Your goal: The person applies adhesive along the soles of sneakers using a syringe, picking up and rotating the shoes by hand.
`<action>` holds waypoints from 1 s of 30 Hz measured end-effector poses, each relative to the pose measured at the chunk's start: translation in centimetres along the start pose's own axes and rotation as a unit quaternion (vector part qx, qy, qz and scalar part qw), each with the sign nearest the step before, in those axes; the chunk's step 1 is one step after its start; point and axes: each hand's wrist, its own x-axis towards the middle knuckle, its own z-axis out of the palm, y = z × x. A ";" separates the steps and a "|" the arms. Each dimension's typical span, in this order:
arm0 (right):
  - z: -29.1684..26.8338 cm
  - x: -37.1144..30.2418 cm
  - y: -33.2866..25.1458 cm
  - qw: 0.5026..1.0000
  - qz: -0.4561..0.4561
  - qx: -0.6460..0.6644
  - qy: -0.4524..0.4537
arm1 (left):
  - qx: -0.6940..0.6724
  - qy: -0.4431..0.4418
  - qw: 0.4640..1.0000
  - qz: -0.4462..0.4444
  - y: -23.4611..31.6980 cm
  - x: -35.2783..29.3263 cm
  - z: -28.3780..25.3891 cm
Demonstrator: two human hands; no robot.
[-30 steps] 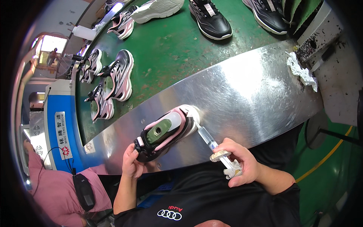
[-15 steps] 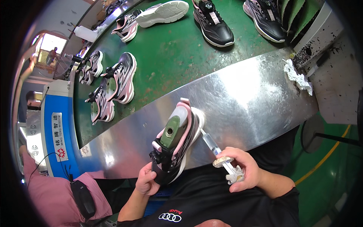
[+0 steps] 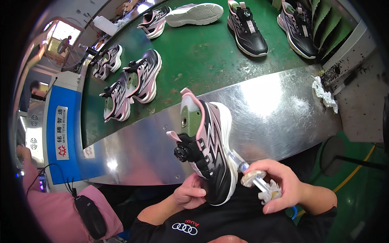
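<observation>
A black and pink sneaker (image 3: 211, 156) with a white sole and a dial closure is tilted in front of me, a green shoe last (image 3: 191, 117) inside its collar. My left hand (image 3: 189, 192) grips it near the toe. In my right hand (image 3: 285, 187) is a clear syringe (image 3: 240, 162), its flange and plunger end crusted with whitish residue. The syringe's tip end lies at the edge of the white sole, partly out of sight there; I cannot tell whether it touches.
Several similar sneakers (image 3: 146, 77) stand on the green conveyor belt (image 3: 194, 52) beyond the metal ledge (image 3: 259, 133); one lies sole out (image 3: 195, 15). Crumpled white paper (image 3: 324, 93) sits at the ledge's right end. A person in a pink top (image 3: 65, 214) is at left.
The sneaker has moved right and turned, showing more of its side. My right hand shifted right and slightly down, bringing the syringe's tip end to the sole. The whole view has shifted too.
</observation>
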 end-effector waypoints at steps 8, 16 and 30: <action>2.0 -3.1 -3.0 0.997 0.025 -0.077 -0.017 | -0.019 -0.029 0.999 -0.041 -0.8 1.8 0.0; 2.7 -5.9 -4.9 0.963 -0.083 -0.255 0.015 | -0.061 -0.118 0.985 -0.112 -1.7 5.5 0.2; 2.3 -8.4 -3.3 0.925 -0.143 -0.342 0.087 | 0.012 -0.085 0.994 -0.065 -2.2 10.2 4.0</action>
